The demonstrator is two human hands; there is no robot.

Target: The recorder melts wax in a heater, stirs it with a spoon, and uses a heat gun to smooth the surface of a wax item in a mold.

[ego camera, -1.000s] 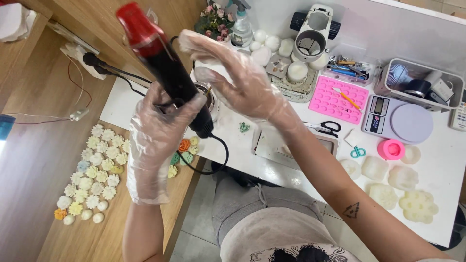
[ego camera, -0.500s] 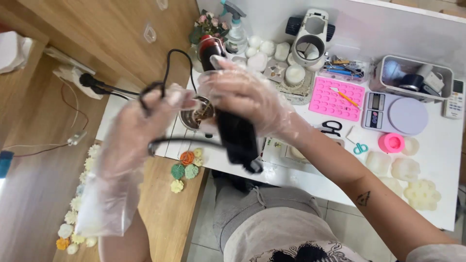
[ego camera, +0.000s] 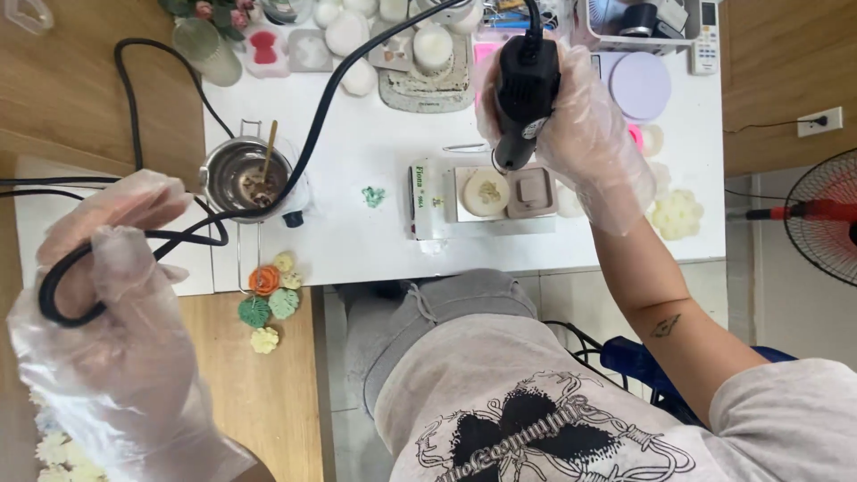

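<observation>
Right hand (ego camera: 580,134) gripping heat gun (ego camera: 525,85), left hand (ego camera: 107,295) cord (ego camera: 312,134)

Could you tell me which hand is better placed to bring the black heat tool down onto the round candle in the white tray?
Right hand: it grips the heat tool above the round candle; left hand holds the cord.

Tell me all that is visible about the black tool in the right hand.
The black tool is a corded heat-gun-like device with a matte, plastic-looking body. The gloved right hand grips it, nozzle pointing down toward the round pale piece in a mould on the white table. Its black cord runs across the table to the gloved left hand, which holds a loop.
</observation>
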